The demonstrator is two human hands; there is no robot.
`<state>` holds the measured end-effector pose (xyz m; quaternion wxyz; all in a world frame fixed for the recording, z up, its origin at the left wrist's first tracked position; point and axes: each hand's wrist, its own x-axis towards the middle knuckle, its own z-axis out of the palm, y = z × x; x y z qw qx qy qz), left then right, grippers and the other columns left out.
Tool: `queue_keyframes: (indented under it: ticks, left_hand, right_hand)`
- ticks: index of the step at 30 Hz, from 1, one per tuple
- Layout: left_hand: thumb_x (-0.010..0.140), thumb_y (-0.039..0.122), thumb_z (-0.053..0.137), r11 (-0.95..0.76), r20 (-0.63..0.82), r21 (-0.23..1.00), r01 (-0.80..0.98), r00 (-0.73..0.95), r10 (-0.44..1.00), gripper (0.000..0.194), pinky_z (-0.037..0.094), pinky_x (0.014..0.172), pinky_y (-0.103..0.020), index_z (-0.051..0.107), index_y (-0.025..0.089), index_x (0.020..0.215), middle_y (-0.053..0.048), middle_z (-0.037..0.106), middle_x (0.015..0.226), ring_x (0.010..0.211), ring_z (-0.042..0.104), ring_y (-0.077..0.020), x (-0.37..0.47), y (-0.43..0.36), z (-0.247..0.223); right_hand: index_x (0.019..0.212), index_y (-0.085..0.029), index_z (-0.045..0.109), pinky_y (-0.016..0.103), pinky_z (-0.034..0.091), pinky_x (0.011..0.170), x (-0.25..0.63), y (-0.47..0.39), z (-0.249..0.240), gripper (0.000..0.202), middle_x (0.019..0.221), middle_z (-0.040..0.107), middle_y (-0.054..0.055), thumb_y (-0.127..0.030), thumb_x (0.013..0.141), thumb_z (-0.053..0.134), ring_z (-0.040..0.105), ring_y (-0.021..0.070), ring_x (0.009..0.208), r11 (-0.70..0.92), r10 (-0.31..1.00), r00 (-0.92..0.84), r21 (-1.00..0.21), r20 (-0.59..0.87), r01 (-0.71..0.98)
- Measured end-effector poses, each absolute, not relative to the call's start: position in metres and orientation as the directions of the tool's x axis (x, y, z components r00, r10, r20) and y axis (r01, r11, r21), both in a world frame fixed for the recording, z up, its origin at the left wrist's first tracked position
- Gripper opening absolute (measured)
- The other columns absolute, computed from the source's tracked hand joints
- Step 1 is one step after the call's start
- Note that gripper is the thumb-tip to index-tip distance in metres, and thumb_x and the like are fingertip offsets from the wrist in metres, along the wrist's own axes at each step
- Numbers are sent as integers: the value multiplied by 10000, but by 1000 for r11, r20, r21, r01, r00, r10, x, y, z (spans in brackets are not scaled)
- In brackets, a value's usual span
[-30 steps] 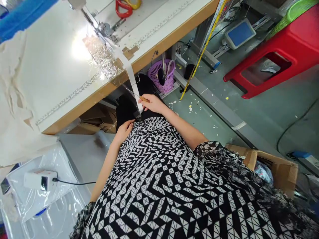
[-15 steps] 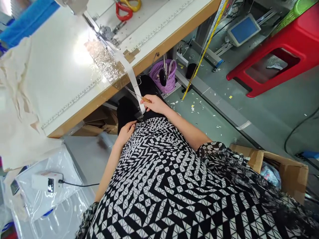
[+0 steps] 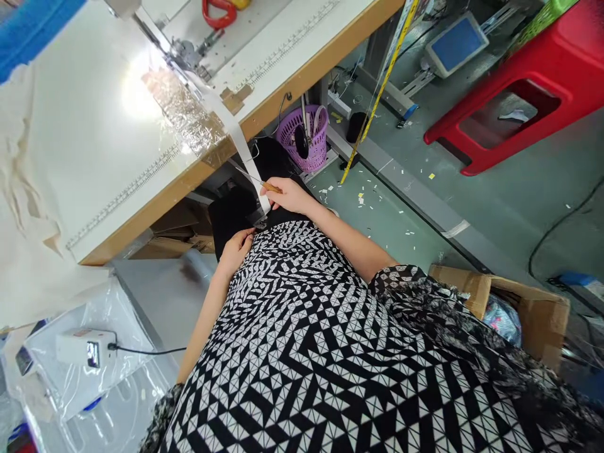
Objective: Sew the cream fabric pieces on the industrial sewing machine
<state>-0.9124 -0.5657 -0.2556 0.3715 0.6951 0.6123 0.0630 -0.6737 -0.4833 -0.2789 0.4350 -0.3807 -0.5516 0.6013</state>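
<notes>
Low over my lap, my right hand [image 3: 289, 196] is closed around the wooden handle [image 3: 272, 187] of an awl, whose thin metal shaft points up and left across a white tape [image 3: 244, 150]. The tape runs from the sewing machine's presser area [image 3: 186, 60], over the table edge and down to my right fingers. Just below its lower end is a small, dark, shiny piece [image 3: 258, 220], too unclear to name. My left hand [image 3: 237, 250] rests against my patterned dress, fingers curled together near that piece; what they pinch is hidden.
The wooden table edge [image 3: 189, 184] crosses above my lap. Red-handled scissors [image 3: 219, 14] lie behind the machine foot. Pale cloth [image 3: 28, 189] hangs at left. A purple basket [image 3: 315, 141] stands below, a red stool [image 3: 509, 119] at right, a cardboard box [image 3: 542, 324] behind my right arm.
The view has shifted slightly, so the table and machine sit further left and up. Both hands keep nearly the same pose, the awl still in my right hand.
</notes>
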Motion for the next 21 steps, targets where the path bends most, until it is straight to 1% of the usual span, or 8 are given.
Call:
queue_keyframes:
  ticks: [7, 12, 17, 21]
  left_hand:
    - [971, 448, 426, 17, -364, 600, 800, 255, 896, 517, 461, 1150, -428, 666, 165, 1330, -116, 693, 1360, 1264, 639, -263, -912, -565, -256]
    - [965, 433, 429, 7, -352, 608, 794, 262, 899, 496, 450, 1162, -428, 676, 173, 1308, -114, 696, 1355, 1274, 633, -261, -912, -564, -260]
    - [958, 450, 421, 11, -337, 607, 794, 245, 909, 528, 453, 1159, -418, 674, 154, 1315, -125, 699, 1343, 1265, 638, -261, -911, -568, -261]
    - [958, 456, 428, 20, -338, 608, 794, 236, 911, 551, 459, 1153, -414, 669, 124, 1326, -145, 697, 1337, 1257, 641, -269, -911, -569, -260]
  right_hand:
    - [891, -177, 629, 188, 531, 567, -673, -482, -282, 109, 681, 571, -49, -109, 880, 545, 580, 123, 647, -6, 941, -336, -995, 27, -97]
    - [895, -176, 622, 198, 532, 577, -672, -483, -281, 114, 706, 576, -41, -104, 882, 534, 593, 131, 671, -1, 943, -331, -997, 27, -82]
    - [891, -180, 618, 183, 531, 574, -673, -484, -279, 111, 691, 567, -49, -99, 887, 543, 591, 121, 666, -2, 940, -339, -996, 30, -94]
    - [884, -184, 616, 196, 530, 563, -674, -483, -279, 124, 674, 562, -47, -92, 888, 535, 578, 134, 653, -9, 936, -352, -996, 22, -89]
